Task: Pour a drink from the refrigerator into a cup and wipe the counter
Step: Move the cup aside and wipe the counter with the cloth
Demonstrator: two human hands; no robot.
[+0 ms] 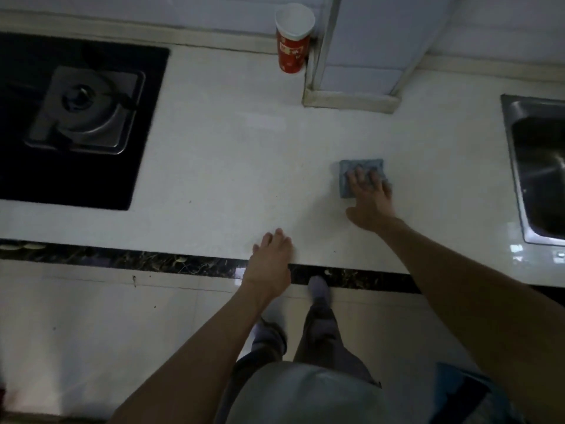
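Observation:
A folded blue-grey cloth (348, 171) lies flat on the white counter (229, 154), right of centre. My right hand (370, 194) presses down on it with straight, spread fingers. My left hand (270, 258) rests flat on the counter's front edge, fingers relaxed and holding nothing. A red paper cup (292, 41) with a white rim stands upright at the back against the wall, well away from both hands. Whether the cup holds any drink cannot be seen.
A black gas hob (76, 117) with a steel burner fills the counter's left part. A steel sink (538, 172) is set in at the right edge. A tiled pillar (351, 93) juts onto the counter behind the cloth. My legs stand on the floor below.

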